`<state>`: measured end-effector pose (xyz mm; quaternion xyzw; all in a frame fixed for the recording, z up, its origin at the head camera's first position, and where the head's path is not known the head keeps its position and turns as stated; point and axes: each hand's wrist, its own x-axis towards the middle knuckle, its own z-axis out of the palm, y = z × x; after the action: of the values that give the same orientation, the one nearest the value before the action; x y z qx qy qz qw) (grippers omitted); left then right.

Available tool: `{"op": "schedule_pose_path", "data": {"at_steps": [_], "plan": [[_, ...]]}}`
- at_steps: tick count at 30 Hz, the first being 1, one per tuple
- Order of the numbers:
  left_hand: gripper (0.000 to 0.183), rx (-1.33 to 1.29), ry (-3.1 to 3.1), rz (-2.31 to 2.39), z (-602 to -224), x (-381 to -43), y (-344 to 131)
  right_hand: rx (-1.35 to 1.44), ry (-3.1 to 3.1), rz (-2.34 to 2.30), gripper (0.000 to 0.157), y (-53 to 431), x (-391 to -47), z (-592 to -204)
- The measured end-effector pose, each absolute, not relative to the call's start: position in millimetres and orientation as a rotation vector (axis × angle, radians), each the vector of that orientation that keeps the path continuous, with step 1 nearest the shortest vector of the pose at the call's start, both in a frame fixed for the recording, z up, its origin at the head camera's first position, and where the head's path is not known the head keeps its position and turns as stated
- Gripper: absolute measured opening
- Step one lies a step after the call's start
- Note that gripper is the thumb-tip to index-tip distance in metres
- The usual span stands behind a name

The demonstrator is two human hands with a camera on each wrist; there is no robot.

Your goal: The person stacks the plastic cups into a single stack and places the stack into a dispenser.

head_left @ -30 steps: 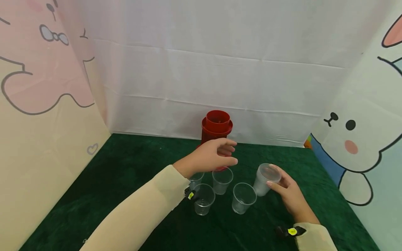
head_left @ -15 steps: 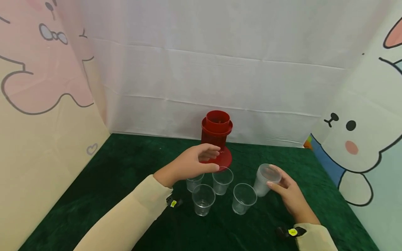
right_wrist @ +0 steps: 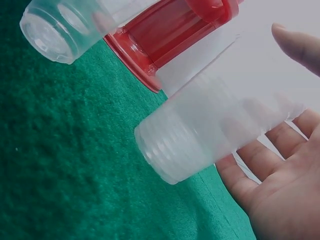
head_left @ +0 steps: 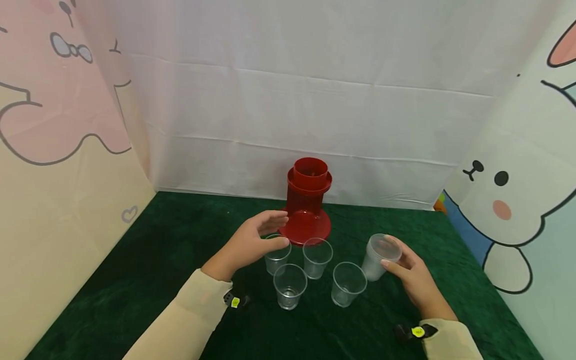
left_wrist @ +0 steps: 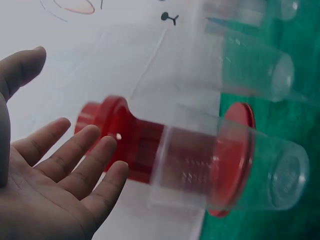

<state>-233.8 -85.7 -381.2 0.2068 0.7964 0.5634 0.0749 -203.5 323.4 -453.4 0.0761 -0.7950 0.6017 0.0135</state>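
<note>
My left hand (head_left: 247, 245) is held above the table with its fingers extended and nothing in it. It overlaps the far-left clear plastic cup (head_left: 277, 262) in the head view; whether they touch I cannot tell. My right hand (head_left: 416, 280) has its thumb and fingers around a stack of nested clear plastic cups (head_left: 374, 262), which stands at the right end of the group. Single upright cups spread between the hands: a back cup (head_left: 317, 260), a front-left cup (head_left: 289, 287) and a front-right cup (head_left: 348, 285). In the right wrist view, the stack (right_wrist: 175, 135) shows several nested bottoms.
Behind the cups stands a red holder (head_left: 308, 200) with a round base and a ringed top. Green cloth (head_left: 202, 220) covers the table. A white curtain (head_left: 270, 110) hangs at the back, with printed cartoon sheets on both sides.
My left hand has drawn back to the left and a little toward me, uncovering the red holder's base and the left cups. My right hand and the stack have stayed in place.
</note>
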Motion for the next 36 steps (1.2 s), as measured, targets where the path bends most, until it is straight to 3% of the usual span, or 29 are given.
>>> {"op": "schedule_pose_path", "data": {"at_steps": [21, 36], "plan": [[0.074, 0.556, 2.333, 1.824, -443.8, -241.1, -111.4, 0.205, -2.486, 1.878, 0.059, 324.6, -202.6, -454.5], [0.076, 0.573, 2.286, 1.719, -458.9, -246.2, -106.1, 0.223, -2.487, 1.879, 0.059, 324.3, -203.3, -454.2]]}}
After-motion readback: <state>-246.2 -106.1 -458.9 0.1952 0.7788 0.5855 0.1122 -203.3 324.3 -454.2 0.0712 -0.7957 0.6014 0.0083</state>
